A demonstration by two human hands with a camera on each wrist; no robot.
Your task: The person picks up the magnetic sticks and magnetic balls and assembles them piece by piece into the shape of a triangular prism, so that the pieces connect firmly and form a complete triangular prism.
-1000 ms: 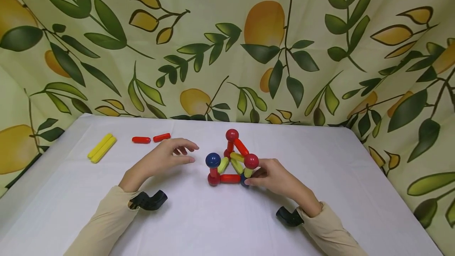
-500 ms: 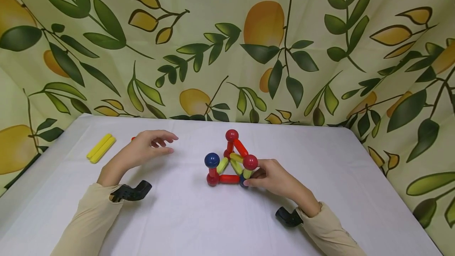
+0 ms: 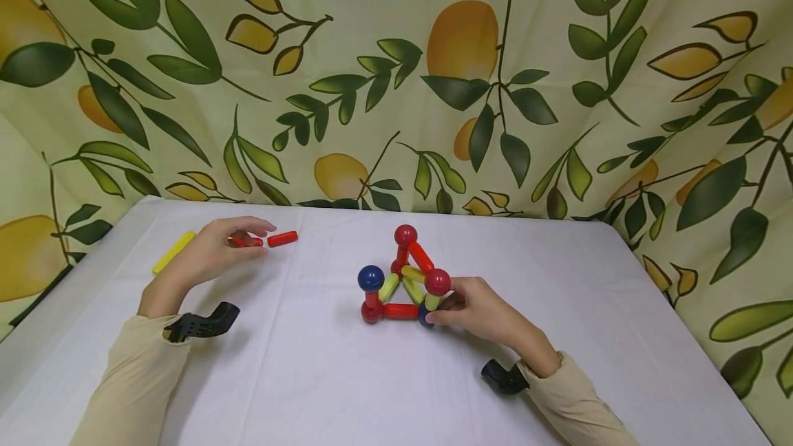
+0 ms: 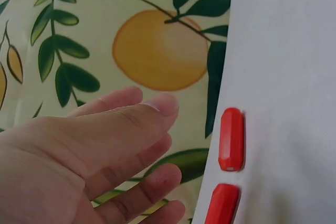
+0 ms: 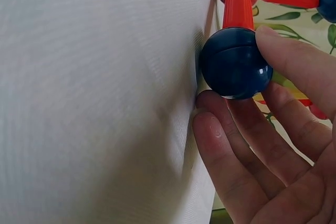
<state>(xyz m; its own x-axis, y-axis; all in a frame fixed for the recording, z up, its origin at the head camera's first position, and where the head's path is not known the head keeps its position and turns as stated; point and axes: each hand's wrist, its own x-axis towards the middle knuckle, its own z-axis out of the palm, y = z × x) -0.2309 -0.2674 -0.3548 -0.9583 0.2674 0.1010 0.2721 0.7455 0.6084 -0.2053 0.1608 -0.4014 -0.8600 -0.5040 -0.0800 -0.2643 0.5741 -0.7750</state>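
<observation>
A triangular frame of magnetic rods and balls stands mid-table. Its base has a red rod [image 3: 401,311] in front and yellow-green rods [image 3: 389,288] behind. Uprights carry a blue ball [image 3: 371,279] at left, a red ball [image 3: 405,235] at the back and another red ball [image 3: 438,282] at right, the red two joined by a slanted red rod [image 3: 421,257]. My right hand [image 3: 480,310] grips the right corner, thumb and fingers around its lower blue ball [image 5: 233,66]. My left hand [image 3: 207,250], fingers loosely bent, hovers by two loose red rods [image 4: 232,139], holding nothing.
Partly behind the left hand lie yellow rods [image 3: 175,250] at the table's far left. A white cloth [image 3: 347,391] covers the table. Beyond its back edge hangs a curtain [image 3: 372,88] printed with fruit and leaves. Black wrist cameras [image 3: 204,322] sit at both cuffs.
My left hand has moved left and back, away from the frame to the loose red rods, now overlapping one of them and the yellow rods. The right hand keeps its hold at the corner.
</observation>
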